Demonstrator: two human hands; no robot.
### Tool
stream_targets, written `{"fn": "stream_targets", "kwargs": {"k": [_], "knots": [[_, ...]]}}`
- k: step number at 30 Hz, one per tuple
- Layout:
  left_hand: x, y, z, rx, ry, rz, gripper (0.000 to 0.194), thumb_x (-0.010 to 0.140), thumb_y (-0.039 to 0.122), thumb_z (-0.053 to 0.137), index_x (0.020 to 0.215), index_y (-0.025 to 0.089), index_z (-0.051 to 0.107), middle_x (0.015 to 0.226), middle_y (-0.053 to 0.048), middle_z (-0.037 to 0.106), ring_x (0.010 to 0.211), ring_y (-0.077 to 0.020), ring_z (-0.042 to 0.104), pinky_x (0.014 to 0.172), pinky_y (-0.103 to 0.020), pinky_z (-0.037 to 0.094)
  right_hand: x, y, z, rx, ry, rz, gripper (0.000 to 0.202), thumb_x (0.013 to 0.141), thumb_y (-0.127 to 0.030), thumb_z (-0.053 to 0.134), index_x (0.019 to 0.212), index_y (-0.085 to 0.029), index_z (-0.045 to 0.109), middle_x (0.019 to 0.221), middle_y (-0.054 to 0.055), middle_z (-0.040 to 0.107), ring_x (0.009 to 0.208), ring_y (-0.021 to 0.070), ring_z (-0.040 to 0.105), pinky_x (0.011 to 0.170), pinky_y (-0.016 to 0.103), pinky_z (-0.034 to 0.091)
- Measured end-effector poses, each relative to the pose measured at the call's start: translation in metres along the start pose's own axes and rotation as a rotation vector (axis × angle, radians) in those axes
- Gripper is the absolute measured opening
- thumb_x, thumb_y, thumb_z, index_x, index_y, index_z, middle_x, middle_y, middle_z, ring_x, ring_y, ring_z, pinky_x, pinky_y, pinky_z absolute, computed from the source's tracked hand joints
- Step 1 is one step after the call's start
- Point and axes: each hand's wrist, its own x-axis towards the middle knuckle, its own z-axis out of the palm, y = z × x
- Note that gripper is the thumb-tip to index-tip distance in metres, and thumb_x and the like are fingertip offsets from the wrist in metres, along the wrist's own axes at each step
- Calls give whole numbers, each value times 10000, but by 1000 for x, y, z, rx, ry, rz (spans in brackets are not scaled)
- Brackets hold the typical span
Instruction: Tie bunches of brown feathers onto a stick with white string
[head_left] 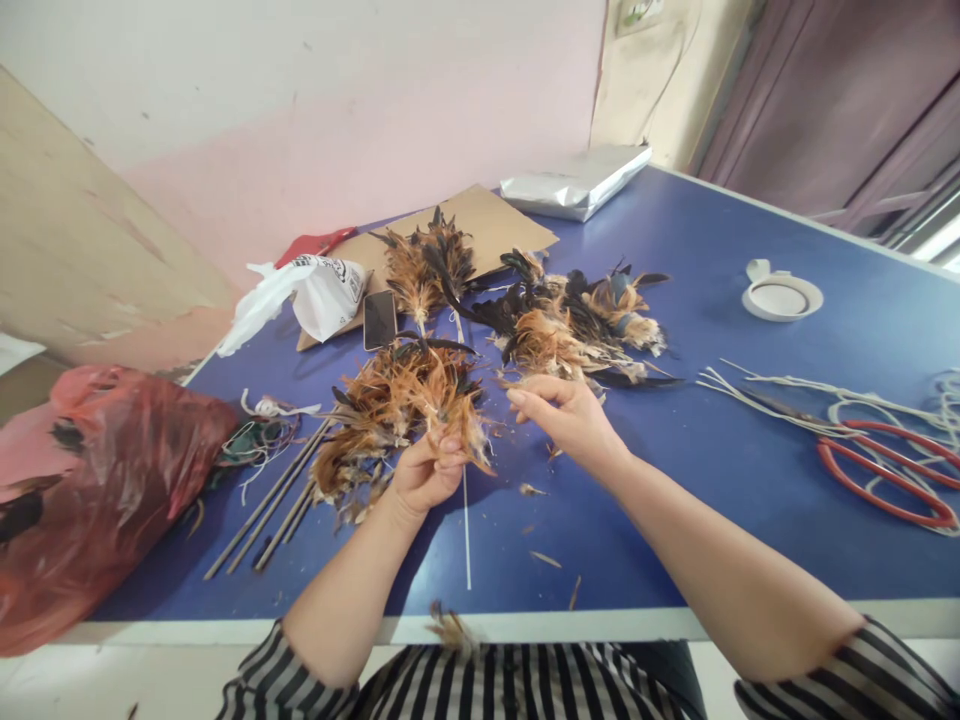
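Note:
Brown feathers (471, 430) stand up between the fingers of my left hand (431, 468), which is closed around their base at the front centre of the table. To its right, the thumb and fingertips of my right hand (574, 418) are pinched together; whatever they hold is too small to name. The hands are apart. An orange-brown feather pile (382, 395) lies just behind my left hand, and a mixed pile of tan and black feathers (551, 335) is beyond my right hand. A thin white string (467, 530) hangs or lies below my left hand.
Grey sticks (274, 500) and a red plastic bag (142, 470) are on the left. Behind are a phone (380, 320), a white bag (330, 298), brown cardboard (517, 225) and a silver packet (574, 185). Red-handled scissors (885, 475), cords (862, 395) and a white tape roll (784, 300) lie right.

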Motion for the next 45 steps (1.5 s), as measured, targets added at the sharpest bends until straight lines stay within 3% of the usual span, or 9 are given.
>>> {"fn": "stream_targets", "kwargs": {"k": [4,7,10,17,28,36,45], "knots": [[5,0,0,49,29,-2,145,624,6,563,667,129,500,611,8,460,459,-11,431,400,-62,381,-1,-6,-2,179,-285,234,330,699,-467,593,671,-141,633,530,-22,525,452,60,387,444,198,298],[6,0,3,73,52,-11,101,671,29,550,679,120,507,636,-6,481,487,-20,458,429,-75,408,-2,-8,1,208,-380,276,326,661,-453,633,710,-132,658,554,-16,557,479,64,422,483,201,339],[6,0,6,85,59,-15,88,688,39,543,651,110,508,654,-22,509,501,-28,476,444,-86,429,-3,-6,5,249,-376,271,284,636,-399,668,748,-139,677,644,1,615,553,78,485,560,209,386],[7,-3,3,85,64,-32,95,668,11,548,665,104,531,668,-19,512,502,-26,477,441,-90,431,-4,1,14,360,-342,354,235,639,-344,667,737,-132,637,478,-56,487,399,32,350,400,178,277],[6,-3,5,50,71,-55,109,695,-1,522,678,107,531,691,-21,513,511,-23,471,448,-85,437,-5,5,17,397,-365,408,214,653,-323,652,734,-129,611,479,-49,502,416,41,421,403,159,340],[9,-4,-2,66,12,-40,120,734,19,490,687,98,568,664,-37,556,541,-55,550,495,-112,485,-7,5,22,348,-396,433,175,675,-290,636,730,-125,624,502,-19,579,427,57,503,412,158,401],[12,-3,-1,94,28,-9,131,745,4,476,741,79,584,666,-54,585,576,-79,599,543,-120,504,-5,3,23,395,-416,482,247,641,-340,675,761,-125,665,588,26,654,505,89,590,540,211,506]]}}
